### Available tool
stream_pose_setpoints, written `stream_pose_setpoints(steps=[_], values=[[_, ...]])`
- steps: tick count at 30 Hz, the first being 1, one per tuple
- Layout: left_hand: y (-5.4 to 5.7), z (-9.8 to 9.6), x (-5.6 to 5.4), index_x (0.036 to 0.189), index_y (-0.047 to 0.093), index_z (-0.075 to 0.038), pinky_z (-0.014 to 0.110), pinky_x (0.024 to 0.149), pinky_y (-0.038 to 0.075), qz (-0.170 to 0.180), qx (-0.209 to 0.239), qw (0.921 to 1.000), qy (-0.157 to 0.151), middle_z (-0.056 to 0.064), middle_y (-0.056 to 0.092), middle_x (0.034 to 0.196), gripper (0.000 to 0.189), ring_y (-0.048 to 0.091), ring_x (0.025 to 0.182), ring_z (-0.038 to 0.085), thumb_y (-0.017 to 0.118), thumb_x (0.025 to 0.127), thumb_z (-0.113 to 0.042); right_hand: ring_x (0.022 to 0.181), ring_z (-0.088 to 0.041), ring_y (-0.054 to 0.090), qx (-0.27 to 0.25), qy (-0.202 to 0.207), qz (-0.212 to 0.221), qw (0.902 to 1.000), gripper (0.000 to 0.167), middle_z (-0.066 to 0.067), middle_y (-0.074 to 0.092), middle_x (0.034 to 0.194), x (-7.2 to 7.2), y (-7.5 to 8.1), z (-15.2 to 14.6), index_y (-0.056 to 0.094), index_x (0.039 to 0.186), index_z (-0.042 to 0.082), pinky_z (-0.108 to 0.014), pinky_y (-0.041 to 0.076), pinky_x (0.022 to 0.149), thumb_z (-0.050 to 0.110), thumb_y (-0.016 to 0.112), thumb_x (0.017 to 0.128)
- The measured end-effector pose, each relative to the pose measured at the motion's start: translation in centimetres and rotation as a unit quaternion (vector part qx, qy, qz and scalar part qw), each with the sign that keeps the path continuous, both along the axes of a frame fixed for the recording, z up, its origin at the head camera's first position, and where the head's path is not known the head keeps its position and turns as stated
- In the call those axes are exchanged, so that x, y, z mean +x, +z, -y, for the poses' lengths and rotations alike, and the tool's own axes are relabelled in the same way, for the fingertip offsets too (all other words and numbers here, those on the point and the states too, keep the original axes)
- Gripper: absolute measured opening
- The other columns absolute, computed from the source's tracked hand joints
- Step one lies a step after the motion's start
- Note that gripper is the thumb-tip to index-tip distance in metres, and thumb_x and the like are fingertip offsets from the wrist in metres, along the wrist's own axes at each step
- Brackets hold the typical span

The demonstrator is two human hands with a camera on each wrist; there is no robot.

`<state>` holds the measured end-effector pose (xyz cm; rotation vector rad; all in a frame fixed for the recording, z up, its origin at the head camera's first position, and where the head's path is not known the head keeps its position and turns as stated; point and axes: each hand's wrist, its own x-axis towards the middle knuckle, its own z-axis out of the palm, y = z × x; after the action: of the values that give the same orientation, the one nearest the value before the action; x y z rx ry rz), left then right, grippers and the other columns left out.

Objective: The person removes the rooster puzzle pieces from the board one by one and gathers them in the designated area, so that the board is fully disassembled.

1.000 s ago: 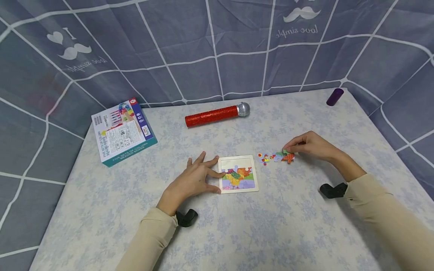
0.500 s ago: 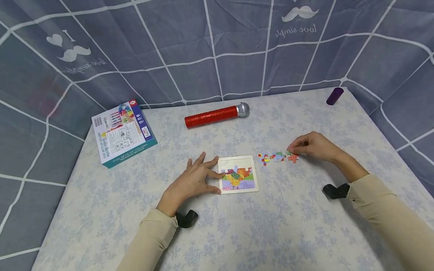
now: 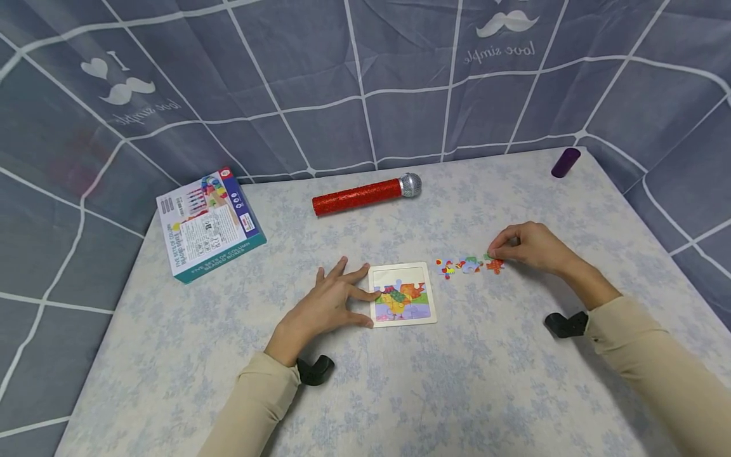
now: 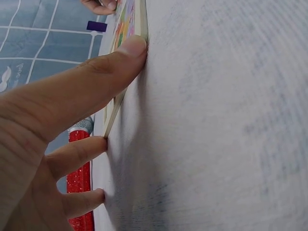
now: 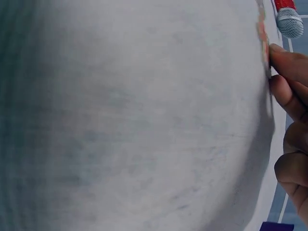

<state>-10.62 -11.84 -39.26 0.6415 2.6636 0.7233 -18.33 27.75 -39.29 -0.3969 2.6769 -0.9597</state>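
Observation:
A square puzzle tray [image 3: 432, 311] lies mid-table, its lower part filled with joined pieces of a colourful picture and its upper part bare. My left hand [image 3: 325, 301] rests at its left side with fingers spread, thumb on the near left corner and one fingertip over the left rim. In the left wrist view, the thumb [image 4: 115, 65] presses the tray's edge. To the tray's right, my right hand [image 3: 532, 244] pinches a red and green puzzle piece [image 3: 495, 266] between thumb and forefinger, close to the tabletop. Beside it lie loose puzzle pieces [image 3: 471, 265] in a row.
Behind the tray lies a red glittery toy microphone [image 3: 360, 196] with a silver head. A boxed bead set [image 3: 208, 222] sits at the back left, and a purple cylinder [image 3: 565, 163] at the far right corner. Grey-blue checked curtain [image 3: 331, 82] encloses the table's far sides.
My right hand has moved slightly right, drawing the red and green piece away from the other loose pieces and leaving a gap. The left hand and the tray hold their place.

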Motion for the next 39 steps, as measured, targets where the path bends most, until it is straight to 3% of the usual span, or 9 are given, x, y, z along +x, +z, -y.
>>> stream_pose_setpoints(steps=[11, 17, 21, 30, 39], values=[[-0.3, 0.1, 0.0, 0.120, 0.072, -0.020, 0.073, 0.108, 0.001, -0.004, 0.007, 1.0000, -0.004, 0.007, 0.037, 0.155, 0.054, 0.008, 0.148, 0.042, 0.089, 0.070, -0.033, 0.061, -0.011, 0.044, 0.017, -0.002, -0.031, 0.9994, 0.016, 0.001, 0.068, 0.081, 0.2, 0.3, 0.2, 0.078, 0.096, 0.011, -0.026, 0.038, 0.055, 0.026, 0.073, 0.090], [-0.2, 0.2, 0.0, 0.120, 0.073, -0.020, 0.074, 0.107, 0.001, -0.009, 0.008, 0.9999, -0.006, 0.007, 0.037, 0.155, 0.054, 0.008, 0.148, 0.043, 0.089, 0.070, -0.032, 0.056, -0.013, 0.046, 0.008, 0.006, -0.055, 0.9984, 0.010, -0.001, 0.065, 0.078, 0.3, 0.9, 2.4, 0.077, 0.093, 0.012, -0.027, 0.038, 0.052, 0.020, 0.074, 0.089], [-0.2, 0.2, 0.0, 0.120, 0.072, -0.020, 0.074, 0.107, 0.002, -0.010, 0.006, 0.9999, -0.006, 0.007, 0.037, 0.154, 0.054, 0.008, 0.148, 0.043, 0.089, 0.070, -0.033, 0.053, -0.014, 0.050, -0.017, 0.036, -0.048, 0.9981, 0.008, 0.000, 0.066, 0.080, 0.7, 1.0, 5.0, 0.078, 0.093, 0.012, -0.026, 0.041, 0.049, 0.017, 0.074, 0.089], [-0.1, 0.1, -0.1, 0.120, 0.072, -0.021, 0.074, 0.108, 0.002, -0.004, 0.005, 1.0000, -0.007, 0.007, 0.037, 0.155, 0.054, 0.008, 0.148, 0.042, 0.089, 0.070, -0.034, 0.066, -0.014, 0.052, -0.071, 0.111, -0.030, 0.9908, 0.012, 0.005, 0.068, 0.087, 1.5, 0.4, 10.8, 0.079, 0.097, 0.012, -0.026, 0.041, 0.060, 0.011, 0.077, 0.085], [0.0, 0.2, -0.2, 0.122, 0.071, -0.023, 0.076, 0.106, 0.005, -0.009, -0.010, 0.9998, -0.018, 0.007, 0.036, 0.155, 0.059, 0.008, 0.147, 0.045, 0.089, 0.068, -0.038, 0.077, -0.011, 0.056, -0.071, 0.165, -0.008, 0.9837, 0.017, 0.008, 0.065, 0.085, 2.5, 0.0, 14.9, 0.079, 0.102, 0.012, -0.028, 0.046, 0.068, 0.015, 0.077, 0.085]])
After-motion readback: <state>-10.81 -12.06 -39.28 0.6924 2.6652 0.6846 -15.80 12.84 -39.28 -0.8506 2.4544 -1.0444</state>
